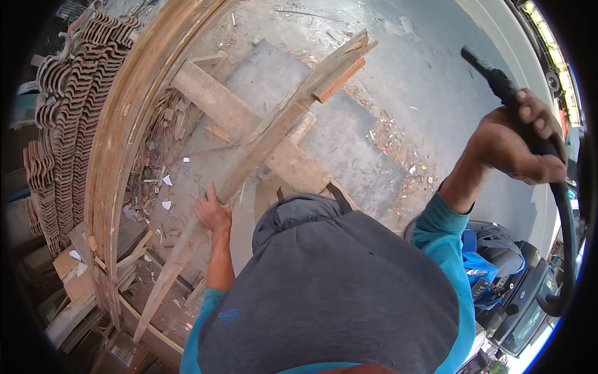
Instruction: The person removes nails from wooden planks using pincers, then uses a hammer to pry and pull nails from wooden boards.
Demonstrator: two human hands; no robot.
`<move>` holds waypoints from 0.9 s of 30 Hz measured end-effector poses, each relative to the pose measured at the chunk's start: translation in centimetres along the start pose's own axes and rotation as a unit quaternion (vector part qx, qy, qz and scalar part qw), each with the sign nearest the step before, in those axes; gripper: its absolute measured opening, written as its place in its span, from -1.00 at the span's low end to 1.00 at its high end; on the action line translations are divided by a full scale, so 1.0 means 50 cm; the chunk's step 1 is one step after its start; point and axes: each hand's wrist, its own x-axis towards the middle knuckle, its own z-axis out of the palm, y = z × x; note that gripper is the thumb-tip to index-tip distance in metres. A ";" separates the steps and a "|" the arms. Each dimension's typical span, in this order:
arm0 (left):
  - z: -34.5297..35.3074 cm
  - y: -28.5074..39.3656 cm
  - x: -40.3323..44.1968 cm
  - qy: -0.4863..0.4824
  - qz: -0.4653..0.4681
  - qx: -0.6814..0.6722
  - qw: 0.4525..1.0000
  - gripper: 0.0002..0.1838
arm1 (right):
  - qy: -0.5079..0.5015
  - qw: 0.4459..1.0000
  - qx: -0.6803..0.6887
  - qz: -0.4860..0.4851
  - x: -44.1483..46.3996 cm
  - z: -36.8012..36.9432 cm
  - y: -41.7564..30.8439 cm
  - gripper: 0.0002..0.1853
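Observation:
My left hand rests on a long wooden beam, its fingers spread along the beam's near side. The beam lies diagonally across a wide plank; a short orange-brown wood block sits against its upper end. On the right, my right hand is raised, its fingers wrapped round the black handle of a crowbar-like tool. The tool's curved end hangs low at the right, and its other end points up and left. What kind of tool it is cannot be told for certain.
Long curved-looking boards stand at the left, beside stacked roof tiles. Scrap wood is piled lower left. Debris litters the ground. A blue motorbike and a dark vehicle are at the lower right.

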 end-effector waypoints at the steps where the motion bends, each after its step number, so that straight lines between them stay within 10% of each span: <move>1: 0.000 0.001 -0.008 0.000 -0.006 0.001 1.000 -0.02 | 0.029 0.999 -0.032 0.003 -0.082 0.064 0.015 -0.50; 3: 0.006 0.002 -0.005 -0.015 -0.021 0.017 1.000 0.00 | -0.129 0.923 -0.119 0.342 -0.348 0.004 0.067 -0.70; 5: 0.018 0.003 -0.017 -0.002 -0.016 0.019 1.000 0.02 | -0.436 0.645 -0.369 0.507 -0.496 -0.035 0.073 -0.54; 14: -0.008 0.031 -0.013 -0.020 -0.046 0.013 0.999 0.09 | -0.281 0.724 -0.246 0.579 -0.405 0.031 0.022 -0.57; 20: -0.005 0.023 -0.028 -0.039 -0.049 0.016 0.998 0.09 | -0.046 0.988 -0.076 0.129 -0.060 0.109 -0.052 -0.57; 25: -0.005 0.022 -0.027 -0.032 -0.054 0.010 0.998 0.09 | -0.020 0.994 -0.080 0.077 -0.219 0.084 0.011 -0.60; 26: -0.006 0.025 -0.021 -0.036 -0.054 0.012 0.998 0.09 | -0.103 0.931 -0.049 0.346 -0.375 0.006 0.015 -0.68; 27: -0.004 0.026 -0.016 -0.037 -0.054 0.014 0.998 0.09 | -0.295 0.747 -0.350 0.481 -0.464 -0.015 -0.010 -0.63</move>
